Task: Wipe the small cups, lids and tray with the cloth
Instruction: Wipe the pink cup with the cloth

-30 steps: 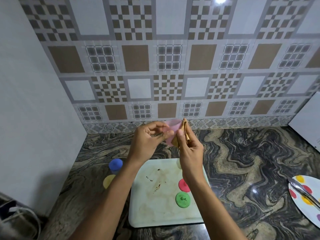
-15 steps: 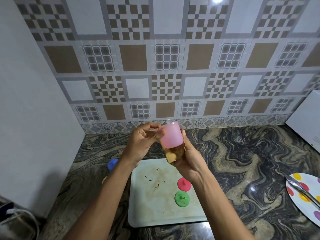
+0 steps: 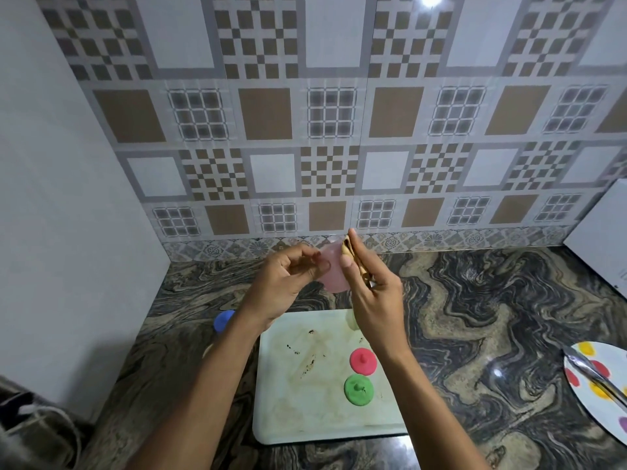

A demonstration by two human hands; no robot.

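Above the counter I hold a small pink cup [image 3: 334, 273] between both hands. My left hand [image 3: 288, 283] pinches its side with curled fingers. My right hand [image 3: 369, 293] grips a folded yellowish cloth [image 3: 353, 259] against the cup, thumb on the cup's wall. Below lies a white stained tray [image 3: 305, 395] with a red lid [image 3: 363, 360] and a green lid [image 3: 358, 390] on it. A pale cup [image 3: 351, 322] peeks out on the tray behind my right wrist. A blue-lidded cup [image 3: 224, 320] stands left of the tray, with a yellow lid [image 3: 207, 349] mostly hidden by my left forearm.
The marble counter [image 3: 475, 317] runs right to a dotted white plate [image 3: 600, 385] with metal tongs [image 3: 593, 378] on it. A white box [image 3: 604, 239] leans at the far right. A tiled wall stands behind and a plain white wall to the left.
The pink cup has been turned from upright in my right palm to sideways between both hands. My right hand rose with the cloth beside the cup's rim.
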